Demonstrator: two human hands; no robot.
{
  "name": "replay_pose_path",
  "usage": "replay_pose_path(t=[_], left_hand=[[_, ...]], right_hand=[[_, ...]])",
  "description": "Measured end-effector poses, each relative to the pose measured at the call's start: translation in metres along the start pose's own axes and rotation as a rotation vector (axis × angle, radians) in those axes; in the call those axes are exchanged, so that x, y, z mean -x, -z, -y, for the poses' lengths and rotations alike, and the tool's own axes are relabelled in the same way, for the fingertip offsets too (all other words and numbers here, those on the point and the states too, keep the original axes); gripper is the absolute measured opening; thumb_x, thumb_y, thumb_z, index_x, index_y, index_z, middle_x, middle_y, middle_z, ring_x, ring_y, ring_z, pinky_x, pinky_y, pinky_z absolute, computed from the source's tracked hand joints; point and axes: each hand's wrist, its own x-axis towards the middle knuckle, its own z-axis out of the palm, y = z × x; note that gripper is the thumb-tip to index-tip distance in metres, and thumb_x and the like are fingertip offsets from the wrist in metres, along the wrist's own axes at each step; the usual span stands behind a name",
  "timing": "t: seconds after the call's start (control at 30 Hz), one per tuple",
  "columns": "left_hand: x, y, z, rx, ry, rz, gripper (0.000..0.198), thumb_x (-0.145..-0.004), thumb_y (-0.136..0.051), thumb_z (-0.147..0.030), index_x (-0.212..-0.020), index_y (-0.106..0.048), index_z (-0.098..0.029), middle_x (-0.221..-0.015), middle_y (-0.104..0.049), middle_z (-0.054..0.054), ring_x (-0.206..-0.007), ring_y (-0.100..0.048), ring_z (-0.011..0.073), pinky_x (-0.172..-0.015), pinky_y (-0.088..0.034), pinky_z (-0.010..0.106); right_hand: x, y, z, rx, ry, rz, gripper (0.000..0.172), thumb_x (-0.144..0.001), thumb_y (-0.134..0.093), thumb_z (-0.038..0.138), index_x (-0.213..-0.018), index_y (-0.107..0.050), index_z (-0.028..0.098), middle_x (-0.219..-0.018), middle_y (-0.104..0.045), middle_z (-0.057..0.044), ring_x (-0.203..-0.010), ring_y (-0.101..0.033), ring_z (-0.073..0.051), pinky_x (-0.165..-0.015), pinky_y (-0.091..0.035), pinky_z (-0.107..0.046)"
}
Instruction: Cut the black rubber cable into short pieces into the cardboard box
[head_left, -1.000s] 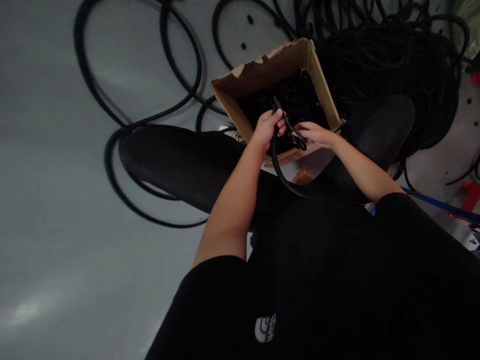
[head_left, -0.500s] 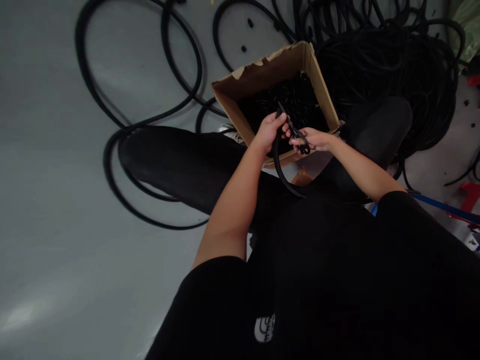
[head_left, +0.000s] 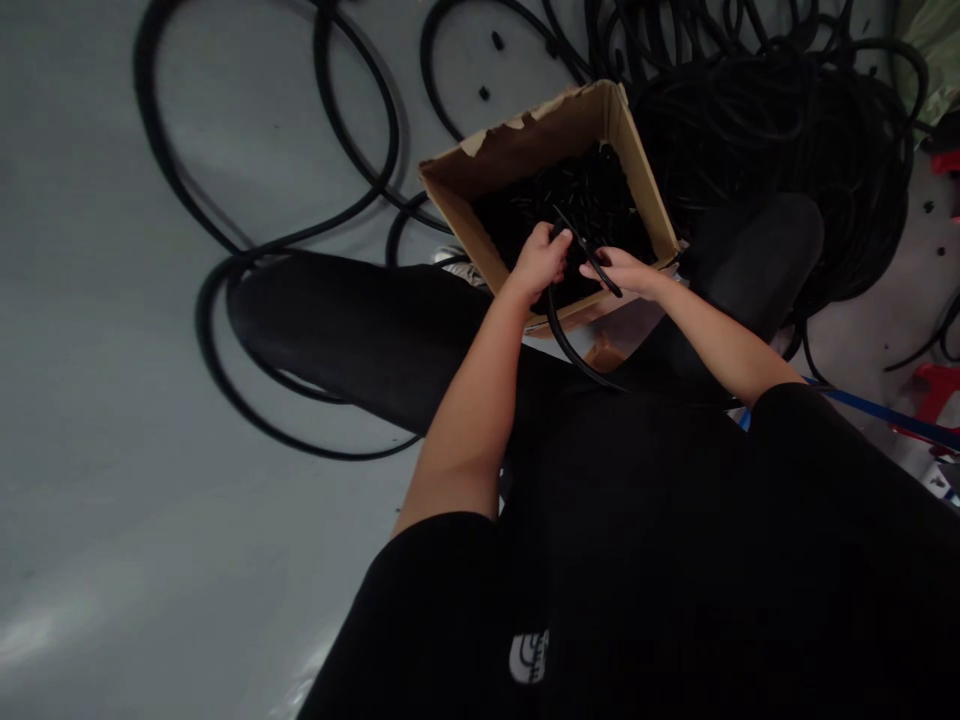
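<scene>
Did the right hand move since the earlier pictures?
Yes, a little: the right hand slid toward the left hand, judged against the corner of the cardboard box.

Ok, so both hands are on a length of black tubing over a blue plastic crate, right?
Not quite: the head view shows a cardboard box with a torn rim, not a blue plastic crate. The rest stands: the left hand and right hand are on the black tubing over it.
</scene>
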Motion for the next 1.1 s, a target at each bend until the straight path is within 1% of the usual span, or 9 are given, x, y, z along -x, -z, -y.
replay_pose_path(t=[0.07, 0.13, 0.23, 0.33, 0.5, 0.63, 0.83, 1.0, 1.1], left_hand=[[-0.004, 0.006, 0.002, -0.025, -0.005, -0.038, 0.052, -0.110, -0.097, -0.057, -0.102, -0.056, -0.026, -0.076, -0.043, -0.007, -0.062, -0.050, 0.0118, -0.062, -0.045, 0.024], [-0.004, 0.012, 0.001, -0.045, -0.043, -0.052, 0.047, -0.110, -0.096, -0.053, -0.101, -0.058, -0.026, -0.075, -0.045, -0.006, -0.062, -0.050, 0.0122, -0.061, -0.044, 0.023], [0.003, 0.017, -0.003, -0.076, -0.085, -0.006, 0.048, -0.108, -0.098, -0.059, -0.104, -0.063, -0.025, -0.077, -0.049, -0.004, -0.068, -0.059, 0.0153, -0.067, -0.054, 0.026], [0.008, 0.017, -0.003, -0.127, -0.060, 0.047, 0.048, -0.105, -0.100, -0.060, -0.106, -0.066, -0.025, -0.078, -0.050, -0.003, -0.075, -0.067, 0.0203, -0.075, -0.063, 0.033], [0.002, 0.019, 0.001, -0.227, -0.031, 0.055, 0.029, -0.096, -0.094, -0.020, -0.090, -0.066, -0.024, -0.078, -0.051, -0.002, -0.079, -0.066, 0.0219, -0.081, -0.063, 0.032], [0.000, 0.021, 0.001, -0.280, -0.001, 0.073, 0.025, -0.089, -0.082, -0.008, -0.080, -0.065, -0.023, -0.073, -0.052, -0.002, -0.073, -0.059, 0.0198, -0.075, -0.057, 0.028], [0.004, 0.017, 0.001, -0.265, -0.047, 0.061, 0.023, -0.094, -0.089, -0.016, -0.087, -0.068, -0.023, -0.074, -0.058, -0.001, -0.080, -0.067, 0.0217, -0.077, -0.061, 0.029], [0.001, 0.019, 0.009, -0.193, -0.129, -0.013, 0.042, -0.103, -0.100, -0.046, -0.103, -0.063, -0.026, -0.077, -0.055, -0.002, -0.078, -0.071, 0.0227, -0.081, -0.065, 0.034], [-0.003, 0.022, 0.010, -0.281, -0.194, -0.062, 0.048, -0.104, -0.098, -0.059, -0.106, -0.061, -0.028, -0.083, -0.059, 0.000, -0.090, -0.073, 0.0254, -0.093, -0.069, 0.039]], right_hand=[[-0.004, 0.003, -0.007, 0.097, -0.016, -0.067, 0.053, -0.106, -0.101, 0.050, -0.096, -0.055, 0.025, -0.078, -0.051, 0.006, -0.074, -0.051, -0.015, -0.064, -0.049, -0.023], [-0.005, 0.005, -0.010, 0.150, -0.043, -0.071, 0.053, -0.108, -0.099, 0.052, -0.096, -0.056, 0.025, -0.080, -0.053, 0.005, -0.076, -0.052, -0.015, -0.064, -0.048, -0.023], [-0.003, 0.008, -0.009, 0.185, -0.060, -0.016, 0.054, -0.109, -0.098, 0.055, -0.096, -0.055, 0.025, -0.080, -0.054, 0.004, -0.074, -0.051, -0.015, -0.064, -0.048, -0.023], [0.001, 0.013, -0.004, 0.252, -0.018, 0.018, 0.051, -0.110, -0.095, 0.057, -0.097, -0.058, 0.024, -0.080, -0.055, 0.003, -0.077, -0.053, -0.016, -0.069, -0.053, -0.025], [0.001, 0.023, -0.003, 0.417, -0.040, -0.004, 0.041, -0.105, -0.096, 0.050, -0.101, -0.067, 0.021, -0.090, -0.066, -0.002, -0.091, -0.063, -0.022, -0.083, -0.061, -0.030], [0.003, 0.023, -0.005, 0.389, -0.074, 0.011, 0.044, -0.106, -0.097, 0.050, -0.096, -0.066, 0.021, -0.081, -0.062, 0.001, -0.078, -0.059, -0.017, -0.069, -0.053, -0.025], [0.013, 0.016, 0.006, 0.200, -0.062, 0.042, 0.055, -0.107, -0.101, 0.054, -0.089, -0.059, 0.024, -0.063, -0.050, 0.007, -0.056, -0.049, -0.012, -0.050, -0.039, -0.022], [0.019, 0.011, 0.022, 0.069, -0.154, 0.000, 0.057, -0.106, -0.106, 0.057, -0.095, -0.061, 0.024, -0.058, -0.051, 0.009, -0.050, -0.049, -0.012, -0.046, -0.044, -0.022], [0.022, 0.010, 0.026, -0.007, -0.196, 0.010, 0.059, -0.107, -0.104, 0.062, -0.097, -0.062, 0.023, -0.057, -0.053, 0.009, -0.048, -0.050, -0.011, -0.045, -0.044, -0.020]])
